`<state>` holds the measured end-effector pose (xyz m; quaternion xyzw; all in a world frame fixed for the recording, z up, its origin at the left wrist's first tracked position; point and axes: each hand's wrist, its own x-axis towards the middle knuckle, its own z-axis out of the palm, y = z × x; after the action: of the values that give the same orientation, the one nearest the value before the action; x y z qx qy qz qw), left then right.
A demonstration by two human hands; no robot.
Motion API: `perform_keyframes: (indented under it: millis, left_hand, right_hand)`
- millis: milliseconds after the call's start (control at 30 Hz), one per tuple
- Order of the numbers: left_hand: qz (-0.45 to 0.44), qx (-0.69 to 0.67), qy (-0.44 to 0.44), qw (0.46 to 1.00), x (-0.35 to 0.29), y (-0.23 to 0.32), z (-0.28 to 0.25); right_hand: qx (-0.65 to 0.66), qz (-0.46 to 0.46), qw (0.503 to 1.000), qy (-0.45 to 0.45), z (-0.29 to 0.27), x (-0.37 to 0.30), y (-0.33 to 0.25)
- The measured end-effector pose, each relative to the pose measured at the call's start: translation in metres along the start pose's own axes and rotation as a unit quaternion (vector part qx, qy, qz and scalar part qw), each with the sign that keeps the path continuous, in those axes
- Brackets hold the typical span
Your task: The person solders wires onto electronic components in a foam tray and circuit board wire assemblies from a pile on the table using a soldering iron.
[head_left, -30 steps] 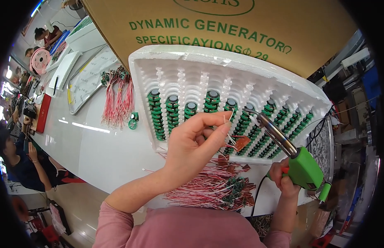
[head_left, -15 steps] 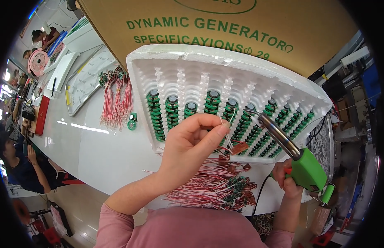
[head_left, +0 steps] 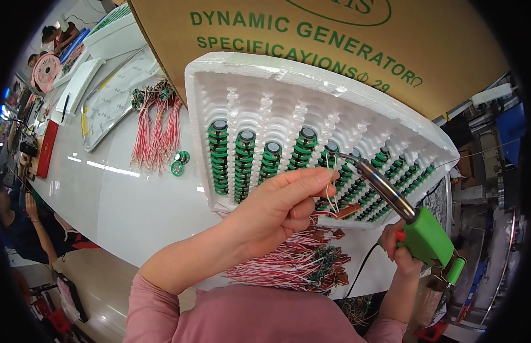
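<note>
My left hand (head_left: 285, 208) is closed in a pinch on thin white wires (head_left: 328, 199), with a small reddish-brown circuit board (head_left: 349, 211) hanging at their lower end. In my right hand (head_left: 399, 251) is a green soldering gun (head_left: 428, 237), my fingers wrapped round its handle. Its metal tip points left and sits close to the upper ends of the wires; whether they touch, I cannot tell. Behind both hands leans a white foam tray (head_left: 328, 83), holding rows of round green parts (head_left: 218, 163) with grey tops. Below my left hand lies a heap of red and white wires (head_left: 265, 260) with small boards.
A large cardboard box (head_left: 442, 51) stands behind the tray. To the left on the white table lie bundled red wires (head_left: 145, 134), two loose round green parts (head_left: 177, 167) and a shallow tray (head_left: 94, 140). Co-workers sit at the far left. A black cord (head_left: 361, 271) runs down from the gun.
My left hand has shifted slightly right with the wires and board, and its fingers have turned. The soldering gun stays nearly in place. The whole view has shifted a little.
</note>
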<state>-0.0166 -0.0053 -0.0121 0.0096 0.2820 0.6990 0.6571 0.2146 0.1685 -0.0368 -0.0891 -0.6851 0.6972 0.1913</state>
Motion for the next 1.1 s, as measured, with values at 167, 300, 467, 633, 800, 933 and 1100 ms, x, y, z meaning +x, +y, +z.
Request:
perform_keyframes:
  millis: [167, 300, 467, 633, 800, 933, 1100]
  left_hand:
    - [-0.008, -0.008, 0.003, 1.0, 0.001, 0.001, -0.001]
    - [-0.021, -0.026, 0.006, 0.999, 0.002, 0.003, 0.001]
    - [-0.029, -0.038, 0.013, 0.999, 0.002, 0.003, 0.001]
    - [-0.035, -0.039, 0.013, 0.999, 0.003, 0.003, 0.0]
    - [-0.035, -0.042, 0.009, 0.998, 0.002, 0.004, -0.001]
    - [-0.041, -0.043, 0.016, 0.998, 0.002, 0.004, -0.001]
    - [-0.041, -0.042, 0.015, 0.998, 0.001, 0.004, -0.001]
  right_hand:
    - [-0.046, -0.029, 0.998, 0.019, 0.006, 0.001, 0.0]
    - [0.088, 0.088, 0.991, -0.046, -0.015, -0.019, 0.005]
    - [0.251, 0.065, 0.96, -0.11, -0.01, -0.008, 0.008]
    - [-0.354, -0.018, 0.934, 0.05, -0.021, -0.015, 0.021]
    - [-0.2, -0.026, 0.978, 0.06, 0.002, 0.0, -0.001]
    - [-0.179, -0.038, 0.979, 0.088, -0.003, -0.008, 0.004]
    - [-0.19, -0.031, 0.978, 0.076, -0.002, -0.007, 0.005]
